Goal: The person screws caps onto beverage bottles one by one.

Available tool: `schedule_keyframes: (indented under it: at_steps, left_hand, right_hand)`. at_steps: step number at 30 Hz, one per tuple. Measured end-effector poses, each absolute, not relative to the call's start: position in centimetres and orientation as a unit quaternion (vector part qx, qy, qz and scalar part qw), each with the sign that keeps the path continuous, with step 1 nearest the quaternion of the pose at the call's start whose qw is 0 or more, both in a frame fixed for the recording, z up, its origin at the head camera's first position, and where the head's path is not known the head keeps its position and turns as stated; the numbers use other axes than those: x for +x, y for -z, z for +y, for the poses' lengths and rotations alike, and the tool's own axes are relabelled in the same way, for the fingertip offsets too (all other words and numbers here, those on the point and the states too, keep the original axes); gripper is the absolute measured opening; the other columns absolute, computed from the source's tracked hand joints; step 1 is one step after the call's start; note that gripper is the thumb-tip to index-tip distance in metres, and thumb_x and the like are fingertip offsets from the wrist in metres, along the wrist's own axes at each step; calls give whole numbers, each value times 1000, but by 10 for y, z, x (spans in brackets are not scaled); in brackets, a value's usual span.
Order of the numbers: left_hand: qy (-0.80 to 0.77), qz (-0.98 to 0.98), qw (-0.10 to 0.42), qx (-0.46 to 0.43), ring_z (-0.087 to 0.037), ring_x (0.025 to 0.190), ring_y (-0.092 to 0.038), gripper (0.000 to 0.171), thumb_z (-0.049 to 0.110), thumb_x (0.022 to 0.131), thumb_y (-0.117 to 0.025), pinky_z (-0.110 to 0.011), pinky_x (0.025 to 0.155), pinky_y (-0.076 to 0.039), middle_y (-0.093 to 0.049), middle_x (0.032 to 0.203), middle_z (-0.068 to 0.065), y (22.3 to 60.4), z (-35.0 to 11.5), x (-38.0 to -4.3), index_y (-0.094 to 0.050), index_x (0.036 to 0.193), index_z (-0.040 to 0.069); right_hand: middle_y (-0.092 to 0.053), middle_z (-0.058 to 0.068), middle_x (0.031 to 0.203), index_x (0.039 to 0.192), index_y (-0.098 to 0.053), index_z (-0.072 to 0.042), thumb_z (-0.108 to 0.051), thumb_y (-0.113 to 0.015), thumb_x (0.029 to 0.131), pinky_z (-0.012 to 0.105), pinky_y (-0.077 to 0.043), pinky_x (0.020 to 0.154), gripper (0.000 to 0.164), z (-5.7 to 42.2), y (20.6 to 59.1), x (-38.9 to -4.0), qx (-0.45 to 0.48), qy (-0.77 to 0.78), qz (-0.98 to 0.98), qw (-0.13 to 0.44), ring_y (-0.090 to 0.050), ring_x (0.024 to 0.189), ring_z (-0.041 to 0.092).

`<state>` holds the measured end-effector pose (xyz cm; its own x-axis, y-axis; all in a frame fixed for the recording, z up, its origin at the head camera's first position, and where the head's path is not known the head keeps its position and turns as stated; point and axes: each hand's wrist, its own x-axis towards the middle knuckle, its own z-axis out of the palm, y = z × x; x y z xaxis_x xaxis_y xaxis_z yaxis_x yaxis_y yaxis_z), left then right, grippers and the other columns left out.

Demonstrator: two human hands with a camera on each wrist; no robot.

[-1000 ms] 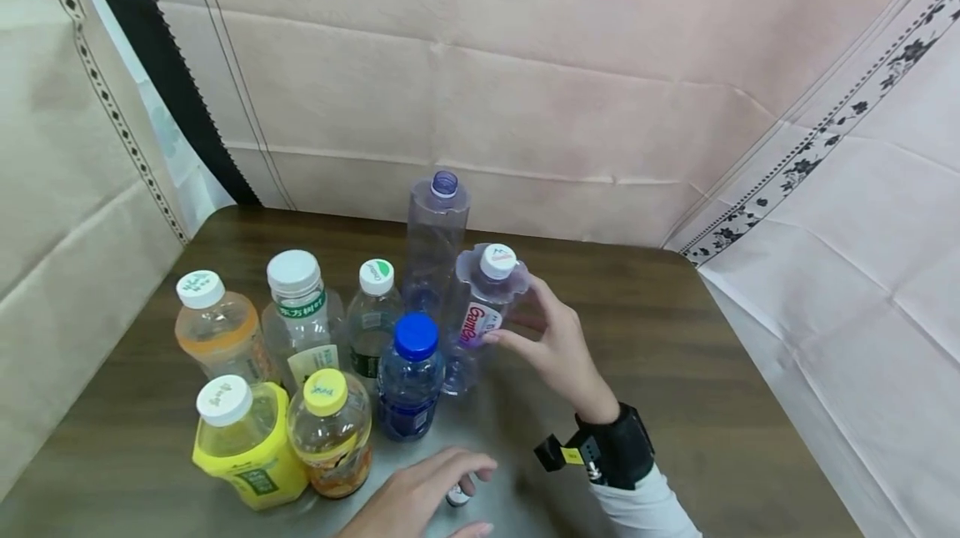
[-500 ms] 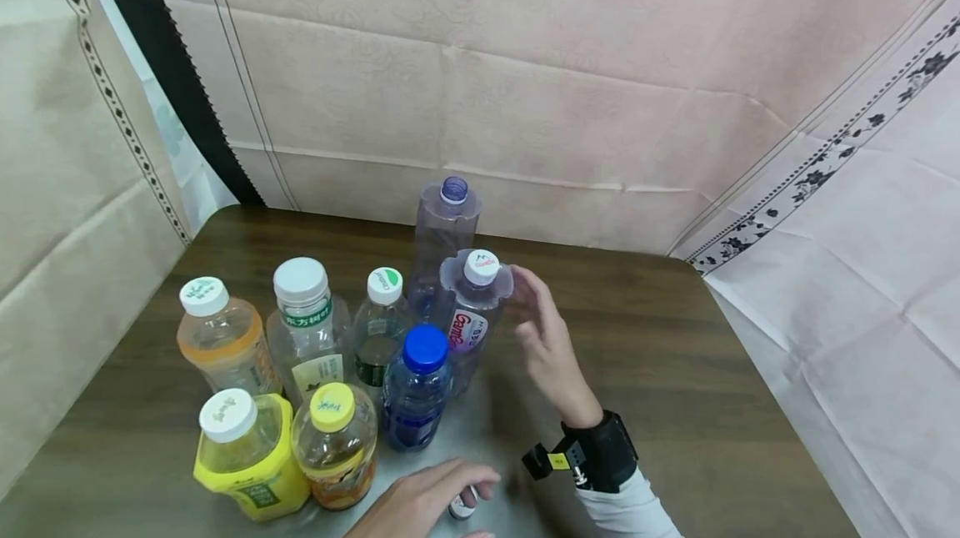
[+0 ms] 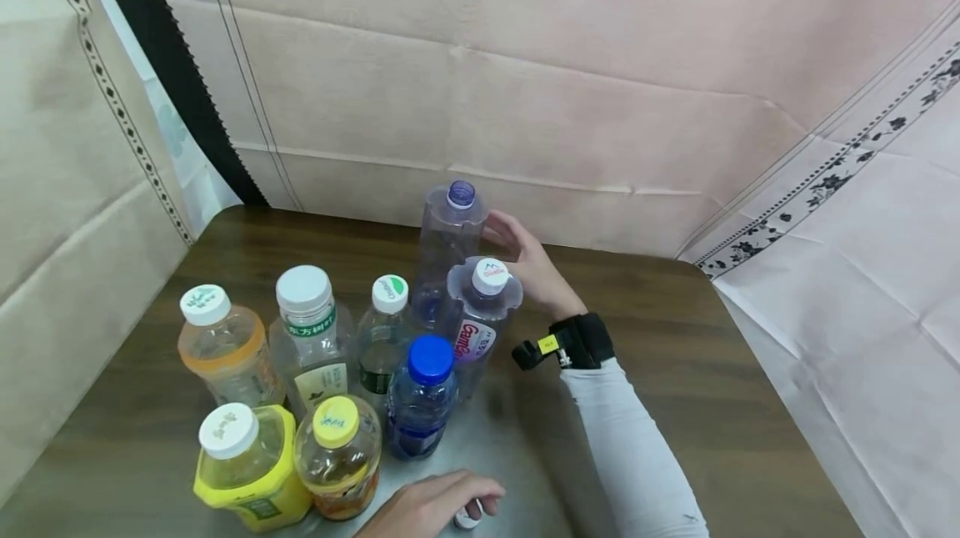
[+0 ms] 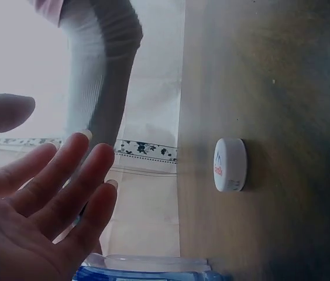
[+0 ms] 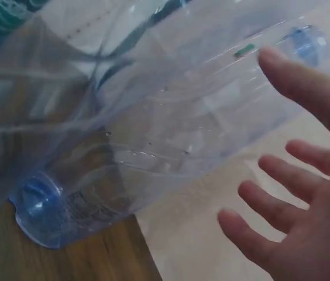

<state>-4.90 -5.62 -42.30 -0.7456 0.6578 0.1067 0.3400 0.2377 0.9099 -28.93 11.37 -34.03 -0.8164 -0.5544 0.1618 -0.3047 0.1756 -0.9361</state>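
A tall clear bottle (image 3: 450,242) with a bare bluish neck stands at the back of the group. My right hand (image 3: 528,263) is beside its right side, fingers spread; in the right wrist view the thumb overlaps the bottle and the palm is bare. Just in front stands a clear bottle (image 3: 474,341) with a white cap and a red-and-white label. At the front, my left hand (image 3: 438,500) hovers with loosely bent fingers that hold nothing. A white bottle cap (image 4: 230,165) lies on the table below it, partly hidden by the fingers in the head view.
Left of these stand a blue-capped bottle (image 3: 422,396), a green-and-white-capped bottle (image 3: 383,329), a wide white-capped bottle (image 3: 313,346), an orange-banded bottle (image 3: 228,354), a yellow-wrapped bottle (image 3: 251,463) and a yellow-capped bottle (image 3: 339,463). Pale cloth (image 3: 570,104) hangs behind the table (image 3: 675,404).
My right hand has let go of the white-capped, red-labelled bottle and moved back to the tall uncapped one. The left hand stays low over the cap.
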Motion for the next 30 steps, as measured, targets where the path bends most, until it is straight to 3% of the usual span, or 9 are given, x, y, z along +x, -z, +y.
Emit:
schedule_keyframes:
  at_steps: [4, 8, 17, 25, 30]
  left_hand:
    - [-521, 776, 143, 326, 5, 98, -57, 42, 46, 92, -61, -18, 78, -53, -61, 112, 17, 424, -54, -47, -54, 128, 25]
    - [-513, 781, 134, 330, 4, 97, -58, 41, 45, 92, -61, -18, 78, -53, -62, 111, 16, 426, -54, -47, -54, 128, 24]
    - [-514, 775, 132, 344, 3, 99, -58, 43, 44, 93, -61, -19, 79, -53, -63, 112, 13, 428, -56, -48, -53, 129, 23]
    - [-513, 782, 96, 341, 1, 99, -60, 35, 42, 98, -53, -22, 80, -54, -64, 110, 13, 424, -55, -43, -55, 128, 25]
    - [-513, 795, 9, 323, 2, 96, -60, 31, 37, 96, -58, -24, 81, -54, -64, 109, 15, 418, -52, -39, -56, 126, 27]
  right_hand:
    - [-36, 18, 154, 151, -26, -6, 3, -64, 85, 53, -35, 112, 76, 105, 338, -293, -307, 558, 762, 122, -35, 142, 34]
    - [-45, 19, 147, 149, -32, -7, 0, -67, 86, 51, -37, 111, 73, 100, 343, -294, -308, 553, 767, 107, -44, 136, 34]
    - [-60, 18, 127, 138, -47, -9, -3, -71, 84, 39, -49, 101, 60, 135, 368, -300, -246, 571, 783, 18, -58, 115, 23]
    - [-57, 6, 132, 138, -47, -21, -18, -77, 82, 45, -47, 103, 64, 205, 363, -256, -186, 535, 822, -63, -55, 123, 21]
    - [-53, 6, 140, 143, -43, -23, -12, -78, 81, 32, -51, 97, 73, 230, 352, -213, -173, 513, 838, -74, -55, 123, 12]
